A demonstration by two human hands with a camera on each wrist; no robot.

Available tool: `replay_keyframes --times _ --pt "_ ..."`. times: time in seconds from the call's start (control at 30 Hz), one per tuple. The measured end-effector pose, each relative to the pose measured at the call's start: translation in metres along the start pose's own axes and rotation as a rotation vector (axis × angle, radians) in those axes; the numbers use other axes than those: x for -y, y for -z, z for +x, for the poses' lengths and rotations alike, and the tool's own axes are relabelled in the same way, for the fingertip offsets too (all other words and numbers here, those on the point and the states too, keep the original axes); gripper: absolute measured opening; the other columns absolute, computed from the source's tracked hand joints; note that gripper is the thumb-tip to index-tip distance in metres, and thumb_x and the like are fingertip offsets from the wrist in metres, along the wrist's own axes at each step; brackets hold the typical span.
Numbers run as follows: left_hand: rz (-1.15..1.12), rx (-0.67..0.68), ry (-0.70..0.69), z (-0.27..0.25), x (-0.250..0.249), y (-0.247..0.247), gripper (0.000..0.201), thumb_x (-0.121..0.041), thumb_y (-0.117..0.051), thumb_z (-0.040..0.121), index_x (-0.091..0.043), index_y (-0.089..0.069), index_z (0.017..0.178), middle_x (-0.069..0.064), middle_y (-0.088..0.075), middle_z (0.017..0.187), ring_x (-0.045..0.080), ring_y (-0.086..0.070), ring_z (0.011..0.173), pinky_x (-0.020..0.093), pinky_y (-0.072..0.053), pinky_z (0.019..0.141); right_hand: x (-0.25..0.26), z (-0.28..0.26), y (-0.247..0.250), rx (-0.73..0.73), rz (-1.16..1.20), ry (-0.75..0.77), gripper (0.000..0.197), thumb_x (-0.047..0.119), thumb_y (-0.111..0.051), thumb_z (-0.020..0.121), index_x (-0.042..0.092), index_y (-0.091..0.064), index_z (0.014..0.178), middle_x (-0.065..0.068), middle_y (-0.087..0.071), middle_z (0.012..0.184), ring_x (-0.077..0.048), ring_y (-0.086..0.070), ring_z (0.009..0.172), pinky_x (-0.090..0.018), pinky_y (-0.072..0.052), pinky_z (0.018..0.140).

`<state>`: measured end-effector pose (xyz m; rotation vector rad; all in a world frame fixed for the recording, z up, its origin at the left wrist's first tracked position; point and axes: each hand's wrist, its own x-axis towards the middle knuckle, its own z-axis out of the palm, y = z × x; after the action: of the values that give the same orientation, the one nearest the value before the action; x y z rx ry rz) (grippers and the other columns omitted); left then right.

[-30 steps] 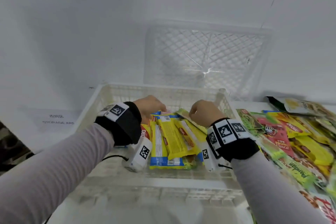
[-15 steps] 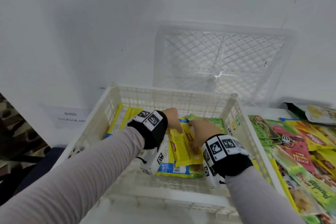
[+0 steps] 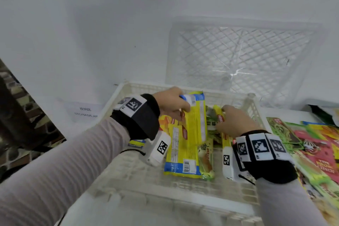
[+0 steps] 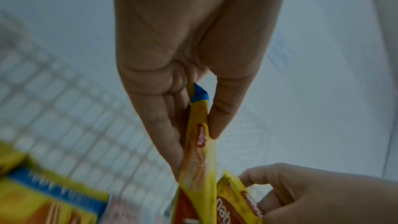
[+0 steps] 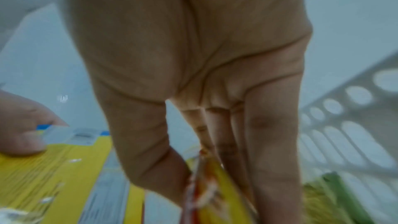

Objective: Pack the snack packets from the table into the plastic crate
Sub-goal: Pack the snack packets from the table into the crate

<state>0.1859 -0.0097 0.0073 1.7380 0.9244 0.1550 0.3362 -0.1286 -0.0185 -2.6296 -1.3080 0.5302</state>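
While both hands are lowered into the plastic crate (image 3: 128, 163), a paper sign (image 3: 83, 112) can be seen on the wall at far left, only partly legible. Next, the left hand (image 3: 169, 103) is seen above the crate's left half, its grip clamped on the blue top end of a yellow snack packet (image 3: 194, 121), which is pinched between thumb and fingers (image 4: 165, 125) and held tilted above the packets in the crate. Beneath it a larger yellow-and-blue packet (image 3: 180, 154) lies flat on the crate floor, with a green packet (image 3: 206, 159) just beside it. Further right, the right hand (image 3: 236, 122) is closed around the top of a narrow yellow packet (image 3: 220, 121), gripped between thumb and fingers (image 5: 273, 142). Behind, a second white crate (image 3: 242, 57) is leaned against the wall. At far right, many red, green and yellow packets (image 3: 315, 143) are spread on the bench (image 3: 286, 113).
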Motion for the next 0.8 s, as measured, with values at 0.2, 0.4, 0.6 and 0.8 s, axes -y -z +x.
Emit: replay_keyframes --times 0.2,0.4,0.6,0.8 --pt "0.676 -0.256 -0.45 -0.027 -0.015 0.05 0.034 -0.007 -0.066 0.073 -0.025 -0.037 0.068 -0.007 -0.044 0.072 0.009 -0.041 0.062 0.011 -0.032 0.053 0.016 -0.002 0.025 -0.11 0.473 0.104 0.046 0.016 -0.068 0.076 0.016 -0.045 0.116 -0.012 -0.067 0.09 -0.027 -0.067 0.079 -0.044 -0.056 0.077" --pt "1.297 -0.126 -0.464 -0.028 0.009 0.065 0.026 0.006 -0.052 0.075 -0.014 -0.037 0.077 -0.001 -0.041 0.084 0.015 -0.035 0.077 0.023 -0.025 0.065 0.063 0.023 0.002 0.123 0.928 0.099 0.018 -0.008 -0.062 0.076 0.002 -0.051 0.086 -0.016 -0.051 0.066 -0.021 -0.048 0.049 -0.036 -0.046 0.058" --pt "1.639 -0.068 -0.249 -0.025 0.028 0.062 0.019 0.002 -0.049 0.087 -0.01 -0.051 0.102 0.006 -0.051 0.11 0.022 -0.053 0.099 0.029 -0.039 0.069 0.092 0.042 -0.048 0.238 0.777 -0.01 0.024 -0.008 -0.051 0.083 0.005 -0.044 0.065 -0.012 -0.046 0.057 -0.021 -0.047 0.048 -0.032 -0.047 0.054" --pt "1.737 0.283 0.07 -0.018 0.036 0.048 0.06 -0.012 -0.067 0.081 -0.02 -0.045 0.136 0.002 -0.038 0.143 0.027 -0.041 0.127 0.036 -0.04 0.088 0.097 0.05 -0.075 0.151 0.764 -0.06 0.043 -0.004 -0.05 0.085 -0.002 -0.033 0.124 -0.016 -0.051 0.093 -0.026 -0.053 0.084 -0.036 -0.047 0.072"
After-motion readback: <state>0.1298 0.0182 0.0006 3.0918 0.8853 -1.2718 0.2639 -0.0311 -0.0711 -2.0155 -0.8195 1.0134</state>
